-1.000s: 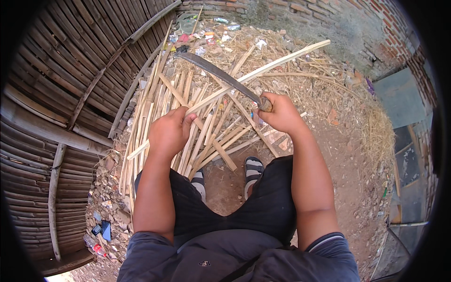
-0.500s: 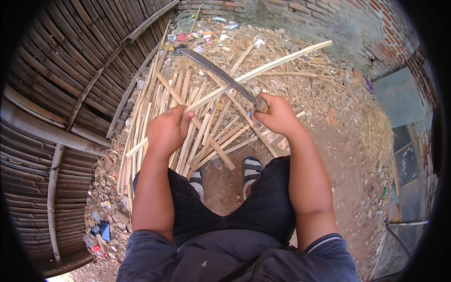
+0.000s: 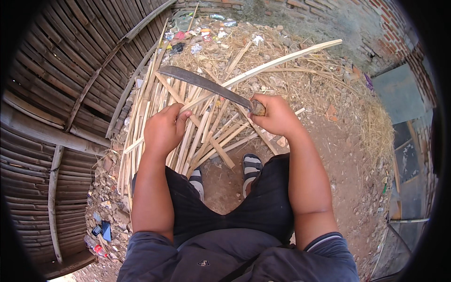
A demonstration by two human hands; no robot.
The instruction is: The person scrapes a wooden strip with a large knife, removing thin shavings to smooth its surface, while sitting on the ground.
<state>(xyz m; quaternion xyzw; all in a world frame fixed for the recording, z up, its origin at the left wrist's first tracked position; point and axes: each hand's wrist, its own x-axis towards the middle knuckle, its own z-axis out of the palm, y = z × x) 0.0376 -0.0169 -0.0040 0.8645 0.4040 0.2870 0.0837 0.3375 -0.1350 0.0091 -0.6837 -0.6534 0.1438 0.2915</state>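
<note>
Head view: the left hand (image 3: 163, 130) grips a pale, narrow wooden strip (image 3: 291, 58) above a loose heap of slats (image 3: 191, 143); the right hand (image 3: 276, 114) clasps the stubby handle (image 3: 258, 108) of a curved, dark metal machete (image 3: 202, 82), its blade crossing the strip. A plastic bottle (image 3: 96, 246) lies lower left, contents unclear.

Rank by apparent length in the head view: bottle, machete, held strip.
1. Held strip, even partly covered by the left hand
2. Machete
3. Bottle

Apparent lengths only.
</note>
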